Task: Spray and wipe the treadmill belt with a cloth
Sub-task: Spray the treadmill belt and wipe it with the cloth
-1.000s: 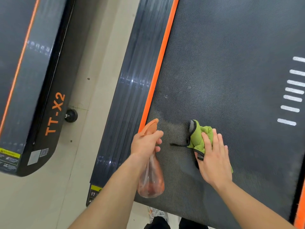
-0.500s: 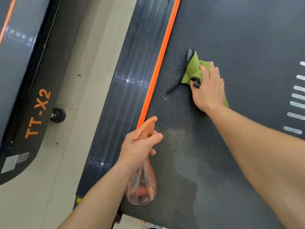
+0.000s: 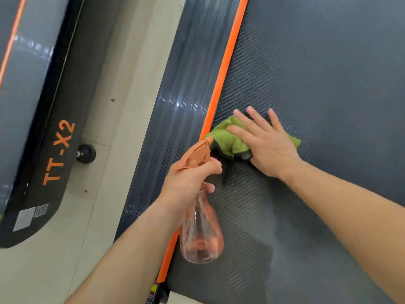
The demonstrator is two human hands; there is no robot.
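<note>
Beside pale floor [image 3: 135, 62], damp-streaked treadmill belt [image 3: 328, 73]

All I can see of the person from my station is a pair of bare hands and bare forearms. The left hand [image 3: 190, 183] runs into a left forearm [image 3: 131, 249] that is uncovered all the way to the bottom edge of the head view. The right hand [image 3: 271, 150] joins a right forearm [image 3: 350, 216], likewise uncovered up to the right edge. The wrists are slim, and the knuckles show as low ridges on the backs of both hands. The fingers [image 3: 257, 120] of the right hand end in short, rounded nails. What is worn above the forearms lies out of frame.
</note>
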